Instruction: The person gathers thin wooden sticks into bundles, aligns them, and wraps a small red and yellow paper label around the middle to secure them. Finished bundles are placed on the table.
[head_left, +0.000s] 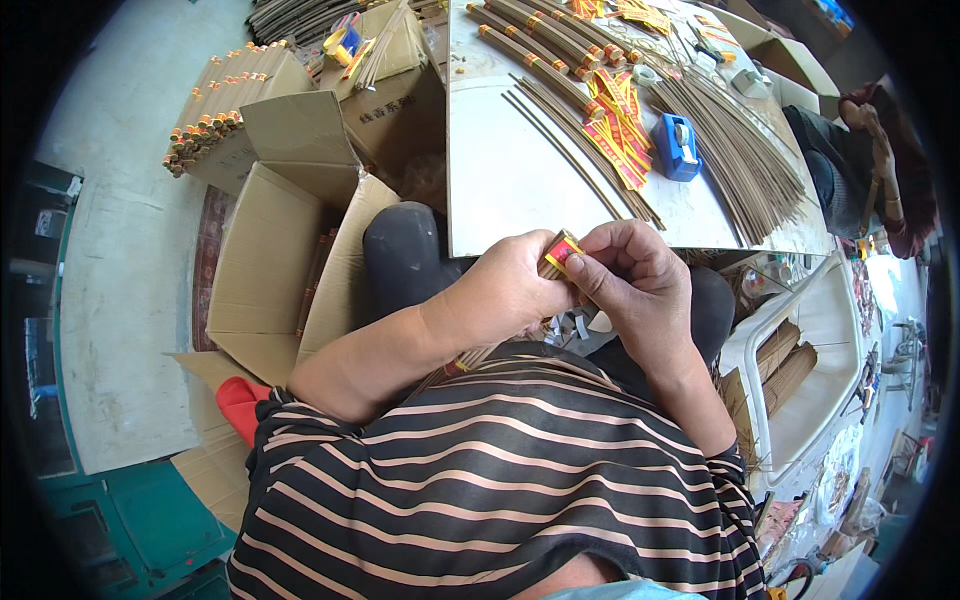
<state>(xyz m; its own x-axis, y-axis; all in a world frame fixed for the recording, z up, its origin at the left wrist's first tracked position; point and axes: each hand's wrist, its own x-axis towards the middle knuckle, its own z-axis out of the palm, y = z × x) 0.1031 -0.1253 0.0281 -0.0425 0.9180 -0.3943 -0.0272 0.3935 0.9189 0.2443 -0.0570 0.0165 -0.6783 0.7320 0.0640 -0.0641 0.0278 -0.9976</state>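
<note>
My left hand (505, 285) is closed around a bundle of thin brown incense sticks (480, 355) in front of my lap, its upper end sticking out past my fingers. Around that end lies a red and yellow paper label (563, 250). The thumb of my right hand (645, 285) presses on the label, with the other fingers curled beside it. Beyond my hands, on the white table (490, 170), are loose incense sticks (735, 150), a pile of paper labels (620, 130) and a blue tape dispenser (677, 148). Several banded bundles (535, 60) lie farther back.
An open cardboard box (260, 250) with bundles inside stands at my left. Behind it, banded bundles (225, 100) are stacked on another carton. At right are a white tub (800, 350) holding brown pieces and another person's arm (885, 170).
</note>
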